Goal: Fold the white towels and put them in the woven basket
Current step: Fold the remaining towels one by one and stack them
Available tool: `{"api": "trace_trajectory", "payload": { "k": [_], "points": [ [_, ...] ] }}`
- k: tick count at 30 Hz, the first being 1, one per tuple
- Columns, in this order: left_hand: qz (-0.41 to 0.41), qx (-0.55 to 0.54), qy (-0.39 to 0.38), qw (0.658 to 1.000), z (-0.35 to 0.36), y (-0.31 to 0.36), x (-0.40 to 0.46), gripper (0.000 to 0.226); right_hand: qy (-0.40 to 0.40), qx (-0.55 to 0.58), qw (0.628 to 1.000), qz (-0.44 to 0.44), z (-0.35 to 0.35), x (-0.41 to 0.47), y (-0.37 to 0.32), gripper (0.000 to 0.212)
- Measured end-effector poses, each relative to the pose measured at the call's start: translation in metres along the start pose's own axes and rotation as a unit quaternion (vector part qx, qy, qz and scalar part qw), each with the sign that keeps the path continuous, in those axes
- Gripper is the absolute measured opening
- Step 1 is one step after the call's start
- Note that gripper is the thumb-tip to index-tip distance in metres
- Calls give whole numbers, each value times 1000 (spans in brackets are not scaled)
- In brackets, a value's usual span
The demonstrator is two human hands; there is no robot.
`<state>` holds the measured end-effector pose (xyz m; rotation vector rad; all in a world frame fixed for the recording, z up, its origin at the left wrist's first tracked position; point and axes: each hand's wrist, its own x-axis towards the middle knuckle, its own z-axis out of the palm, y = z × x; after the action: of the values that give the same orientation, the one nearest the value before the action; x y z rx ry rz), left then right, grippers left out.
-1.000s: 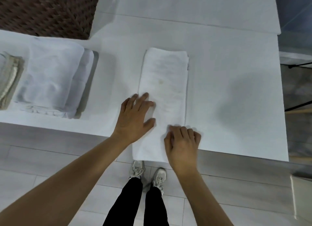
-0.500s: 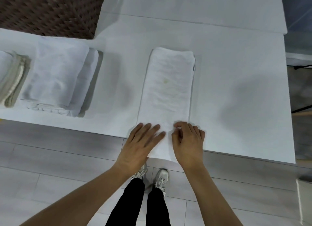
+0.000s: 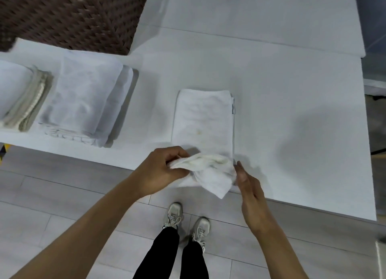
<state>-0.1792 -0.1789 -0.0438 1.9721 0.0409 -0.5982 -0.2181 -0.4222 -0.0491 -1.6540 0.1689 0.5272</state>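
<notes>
A long, narrow folded white towel lies on the white table, its near end lifted off the table edge. My left hand grips that lifted end at its left corner. My right hand is at the right corner; its fingertips are hidden behind the cloth, so its hold is unclear. The dark brown woven basket stands at the far left of the table.
A stack of folded white towels lies left of the towel, with a beige and white folded pile at the far left edge. The table's near edge runs just under my hands; grey floor tiles and my shoes are below.
Both hands moved from pressing flat on the towel to its near end, and that end is now lifted off the table. The view has shifted so more of the basket shows.
</notes>
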Motion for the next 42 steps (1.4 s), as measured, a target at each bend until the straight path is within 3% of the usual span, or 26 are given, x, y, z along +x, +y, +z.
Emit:
{"api": "trace_trajectory", "payload": {
  "k": [3,6,9,12,14,17,21,28,31,35,38,42],
  "points": [
    [-25,-67,13,997,-9,4,3,15,-72,-64,995,1,-5,-4,-17,44],
    [-62,-145,5,987,-18,4,4,31,-118,-78,990,22,-4,-3,-26,56],
    [-95,-280,-7,955,-22,1,4,46,-10,-55,998,-20,6,9,-28,19],
    [-75,-424,-19,902,-20,3,0,54,88,-32,994,-47,15,27,-21,15],
    [-80,-392,28,916,-16,4,1,43,115,-14,992,-51,21,38,-17,14],
    [-110,-257,164,946,-10,-1,9,22,143,-52,986,-72,27,55,-11,17],
    [-89,-123,253,955,0,-3,22,26,190,-110,973,-69,30,80,-2,31],
    [-58,7,278,959,12,-13,35,48,237,-224,945,-26,31,110,8,33],
    [-55,73,299,950,21,-25,29,46,259,-201,945,-5,34,111,7,26],
    [-66,62,305,948,34,-34,12,38,275,-166,947,-14,35,102,8,25],
    [-119,-1,295,948,40,-34,0,35,306,-258,916,-23,37,84,11,37],
    [-193,-81,277,938,42,-24,-13,39,270,-244,927,90,40,51,7,42]
  ]
}}
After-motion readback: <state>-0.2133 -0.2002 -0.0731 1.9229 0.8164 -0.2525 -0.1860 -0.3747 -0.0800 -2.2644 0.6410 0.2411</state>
